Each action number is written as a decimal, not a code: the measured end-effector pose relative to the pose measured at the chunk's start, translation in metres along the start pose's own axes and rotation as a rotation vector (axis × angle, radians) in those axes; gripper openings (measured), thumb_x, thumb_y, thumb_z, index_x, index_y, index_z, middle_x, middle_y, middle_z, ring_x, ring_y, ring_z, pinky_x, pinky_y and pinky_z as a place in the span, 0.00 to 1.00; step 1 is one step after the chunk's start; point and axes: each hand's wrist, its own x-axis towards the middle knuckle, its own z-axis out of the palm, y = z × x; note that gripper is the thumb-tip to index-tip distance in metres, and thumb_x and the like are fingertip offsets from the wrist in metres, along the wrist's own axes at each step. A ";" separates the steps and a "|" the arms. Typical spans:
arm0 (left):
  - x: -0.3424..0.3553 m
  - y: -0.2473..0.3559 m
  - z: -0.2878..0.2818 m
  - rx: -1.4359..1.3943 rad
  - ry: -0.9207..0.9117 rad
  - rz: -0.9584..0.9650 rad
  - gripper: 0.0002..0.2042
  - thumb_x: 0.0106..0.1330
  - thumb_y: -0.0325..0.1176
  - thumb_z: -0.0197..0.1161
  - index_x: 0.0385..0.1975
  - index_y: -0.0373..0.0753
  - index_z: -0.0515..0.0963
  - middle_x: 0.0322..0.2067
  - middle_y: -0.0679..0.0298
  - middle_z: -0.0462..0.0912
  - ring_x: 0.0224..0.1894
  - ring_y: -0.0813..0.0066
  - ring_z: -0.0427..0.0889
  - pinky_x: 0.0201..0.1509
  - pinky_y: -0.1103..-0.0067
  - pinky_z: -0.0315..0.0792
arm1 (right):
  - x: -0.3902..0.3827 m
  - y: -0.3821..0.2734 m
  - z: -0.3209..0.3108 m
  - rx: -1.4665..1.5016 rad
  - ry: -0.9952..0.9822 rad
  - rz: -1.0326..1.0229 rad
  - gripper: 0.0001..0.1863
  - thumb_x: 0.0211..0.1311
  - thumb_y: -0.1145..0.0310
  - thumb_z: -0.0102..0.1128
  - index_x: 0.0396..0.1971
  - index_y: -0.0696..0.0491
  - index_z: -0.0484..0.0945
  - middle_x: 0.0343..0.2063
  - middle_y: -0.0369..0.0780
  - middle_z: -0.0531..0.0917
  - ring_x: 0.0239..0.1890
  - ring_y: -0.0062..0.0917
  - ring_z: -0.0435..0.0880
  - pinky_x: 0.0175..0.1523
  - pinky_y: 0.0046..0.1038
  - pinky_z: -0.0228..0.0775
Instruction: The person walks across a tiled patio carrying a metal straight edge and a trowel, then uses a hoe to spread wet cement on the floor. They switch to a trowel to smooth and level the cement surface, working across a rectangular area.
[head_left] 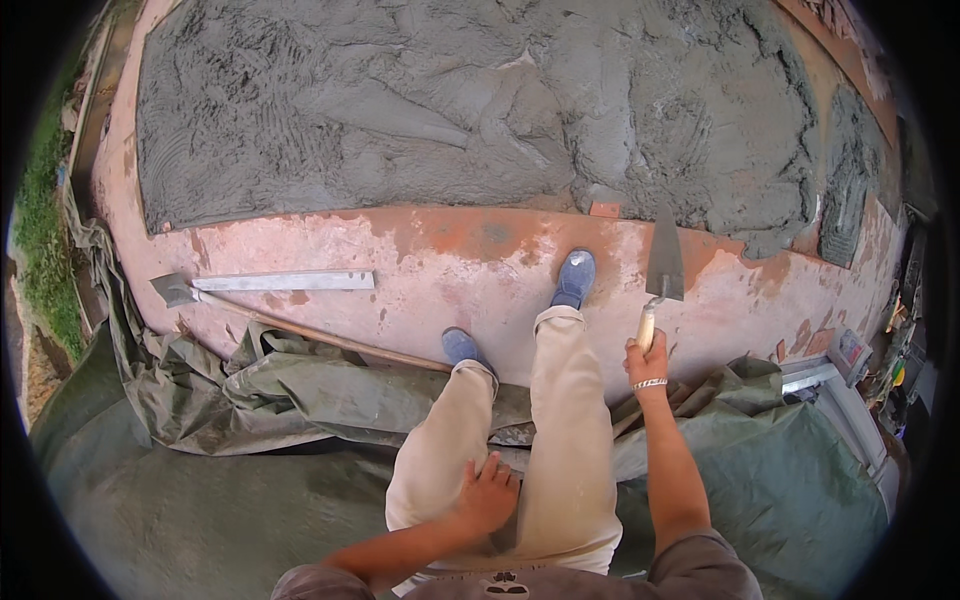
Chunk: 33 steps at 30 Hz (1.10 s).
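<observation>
My right hand (647, 362), with a bracelet at the wrist, is wrapped round the pale wooden handle of a pointing trowel (665, 262). Its grey blade points away from me, near the edge of a wide bed of wet grey mortar (400, 110). Whether the tip touches the mortar, I cannot tell. Against my inner left thigh, my left hand (489, 494) lies with its fingers apart and nothing in it. A small reddish tile piece (605, 209) sits at the mortar's near edge, left of the blade.
A long-handled hoe (300, 327) and a pale straightedge bar (290, 281) lie to the left on the pinkish floor (420, 300). Crumpled green tarpaulin (200, 490) spreads around my legs. Grey metal pieces (835, 400) stand at the right. A separate mortar strip (850, 180) lies at the far right.
</observation>
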 end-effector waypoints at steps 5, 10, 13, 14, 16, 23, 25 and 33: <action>0.041 -0.079 -0.040 -0.206 0.307 -0.240 0.25 0.60 0.41 0.65 0.56 0.39 0.71 0.59 0.55 0.72 0.68 0.53 0.63 0.66 0.48 0.58 | 0.024 -0.054 0.063 -0.408 -0.064 -0.156 0.24 0.56 0.59 0.62 0.48 0.56 0.70 0.33 0.57 0.83 0.37 0.54 0.82 0.45 0.45 0.75; 0.070 -0.115 -0.064 -0.421 0.451 -0.315 0.23 0.59 0.36 0.65 0.54 0.36 0.73 0.54 0.51 0.77 0.61 0.48 0.71 0.64 0.57 0.64 | 0.135 -0.135 0.096 -0.785 -0.148 -0.297 0.21 0.60 0.60 0.61 0.50 0.52 0.68 0.41 0.53 0.83 0.43 0.49 0.84 0.48 0.48 0.76; 0.097 -0.109 -0.059 -0.507 0.445 -0.278 0.23 0.58 0.35 0.65 0.54 0.35 0.73 0.52 0.51 0.78 0.57 0.49 0.74 0.63 0.60 0.66 | 0.228 -0.172 0.106 -0.933 -0.033 -0.484 0.17 0.63 0.63 0.58 0.49 0.48 0.68 0.42 0.48 0.82 0.44 0.46 0.85 0.47 0.45 0.77; 0.108 -0.104 -0.056 -0.532 0.446 -0.251 0.23 0.58 0.35 0.65 0.53 0.35 0.74 0.51 0.50 0.79 0.56 0.48 0.76 0.61 0.60 0.68 | 0.255 -0.178 0.108 -0.945 0.007 -0.552 0.16 0.64 0.64 0.56 0.50 0.48 0.67 0.43 0.48 0.82 0.44 0.46 0.85 0.47 0.44 0.78; 0.127 -0.089 -0.049 -0.609 0.420 -0.213 0.22 0.58 0.35 0.66 0.52 0.35 0.74 0.50 0.50 0.80 0.53 0.47 0.77 0.58 0.61 0.70 | 0.291 -0.177 0.109 -1.094 -0.119 -0.593 0.14 0.66 0.65 0.54 0.49 0.49 0.67 0.43 0.48 0.82 0.44 0.45 0.85 0.47 0.43 0.78; 0.140 -0.042 -0.059 -0.748 0.365 -0.142 0.21 0.60 0.34 0.66 0.52 0.33 0.74 0.49 0.47 0.80 0.51 0.48 0.79 0.56 0.65 0.73 | 0.280 -0.106 0.076 -1.332 -0.398 -0.485 0.13 0.69 0.66 0.48 0.50 0.53 0.68 0.46 0.48 0.82 0.46 0.41 0.86 0.47 0.41 0.79; 0.129 -0.035 -0.070 -0.743 0.365 -0.179 0.21 0.60 0.34 0.66 0.52 0.33 0.74 0.48 0.47 0.80 0.51 0.47 0.79 0.56 0.65 0.73 | 0.264 -0.097 0.064 -1.384 -0.433 -0.458 0.13 0.70 0.69 0.46 0.52 0.52 0.69 0.46 0.49 0.82 0.47 0.40 0.86 0.48 0.39 0.79; 0.098 -0.023 -0.103 -0.703 0.366 -0.292 0.20 0.58 0.29 0.65 0.50 0.31 0.76 0.48 0.45 0.81 0.52 0.49 0.80 0.57 0.65 0.73 | 0.167 -0.121 0.029 -0.695 -0.226 -0.411 0.13 0.66 0.68 0.51 0.47 0.56 0.68 0.41 0.50 0.83 0.45 0.45 0.84 0.49 0.44 0.78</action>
